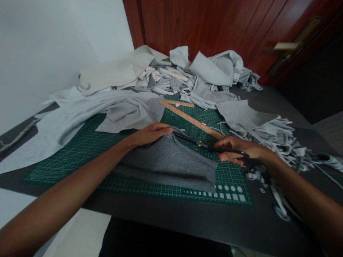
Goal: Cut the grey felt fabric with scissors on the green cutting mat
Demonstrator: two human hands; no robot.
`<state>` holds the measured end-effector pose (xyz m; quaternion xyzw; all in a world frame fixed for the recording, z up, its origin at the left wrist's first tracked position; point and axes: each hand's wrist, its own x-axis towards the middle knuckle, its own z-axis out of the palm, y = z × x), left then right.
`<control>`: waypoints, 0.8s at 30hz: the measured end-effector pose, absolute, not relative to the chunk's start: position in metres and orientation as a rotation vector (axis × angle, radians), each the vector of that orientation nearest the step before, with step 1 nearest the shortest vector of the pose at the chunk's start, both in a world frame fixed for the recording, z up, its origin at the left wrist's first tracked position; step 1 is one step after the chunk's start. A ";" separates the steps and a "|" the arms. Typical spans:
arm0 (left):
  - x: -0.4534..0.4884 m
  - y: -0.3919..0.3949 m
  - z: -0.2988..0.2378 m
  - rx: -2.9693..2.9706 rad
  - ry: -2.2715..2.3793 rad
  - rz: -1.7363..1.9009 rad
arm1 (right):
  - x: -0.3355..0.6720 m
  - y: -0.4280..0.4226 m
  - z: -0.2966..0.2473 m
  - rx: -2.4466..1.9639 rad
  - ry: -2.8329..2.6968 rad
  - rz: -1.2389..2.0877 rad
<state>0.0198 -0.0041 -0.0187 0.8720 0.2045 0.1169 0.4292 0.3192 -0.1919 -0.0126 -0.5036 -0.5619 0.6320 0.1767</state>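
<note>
The left hand (150, 134) lay flat on top of a dark gray knit cloth (168, 164), with its fingers held close together and pressing down. The right hand (235, 150) was closed around the handles of a pair of black scissors (203, 144), with its fingers curled in a tight grip. The long thin blades pointed left and reached the top edge of the cloth, just beside the left hand. The soft, fuzzy cloth lay on a green cutting mat (80, 157) covered in thin grid lines. A long wooden ruler (191, 119) lay just past the scissors, with a small pink piece (177, 105) near it. Pale gray cloth scraps (171, 71) were piled up behind, and ragged strips (268, 132) lay in a heap on the right. The marks on the ruler were too small to read.
</note>
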 end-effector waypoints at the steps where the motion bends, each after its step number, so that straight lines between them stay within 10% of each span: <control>1: 0.020 -0.004 -0.019 2.179 0.515 0.292 | 0.319 -0.192 -0.012 -1.423 -1.590 1.789; 24: 0.019 -0.005 -0.019 2.099 0.543 0.307 | 0.318 -0.191 -0.012 -1.429 -1.588 1.784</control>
